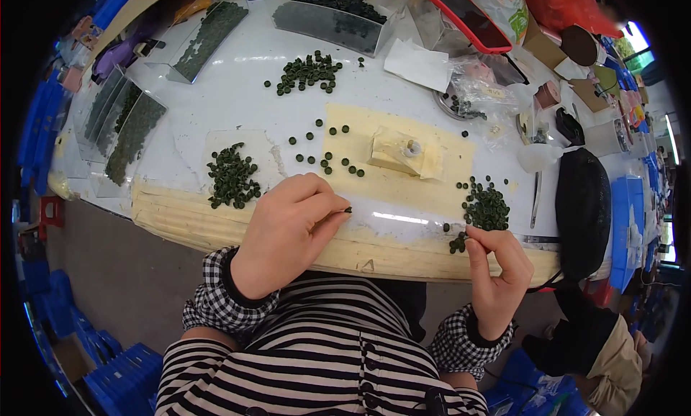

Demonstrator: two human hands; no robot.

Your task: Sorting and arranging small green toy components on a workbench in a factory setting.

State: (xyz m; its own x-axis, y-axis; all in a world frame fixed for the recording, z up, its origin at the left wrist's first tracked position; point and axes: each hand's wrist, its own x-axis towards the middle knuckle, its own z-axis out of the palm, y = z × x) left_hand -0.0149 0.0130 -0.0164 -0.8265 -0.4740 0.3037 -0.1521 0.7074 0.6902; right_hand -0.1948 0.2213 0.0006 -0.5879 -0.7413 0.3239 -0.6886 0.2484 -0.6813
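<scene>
My left hand (pixel 286 232) is above the table's front edge, thumb and forefinger pinched on a small dark green part (pixel 348 209). To its left lies a heap of small dark green cone-like parts (pixel 232 177). My right hand (pixel 502 276) is closed in a pinch beside a few dark round parts (pixel 456 245); what its fingertips hold, if anything, is too small to make out. Just beyond it is a pile of round green parts (pixel 488 209). Between and beyond my hands stands a tape-covered block (pixel 394 155) with a small clear round piece on top.
Several loose round parts (pixel 310 159) lie left of the block, with a larger pile (pixel 309 74) behind. Clear trays of green parts (pixel 331 27) stand at the back and left (pixel 133 139). Tweezers (pixel 536 200) and a black pouch (pixel 584 214) are at right. Padded tape covers the front edge (pixel 187 218).
</scene>
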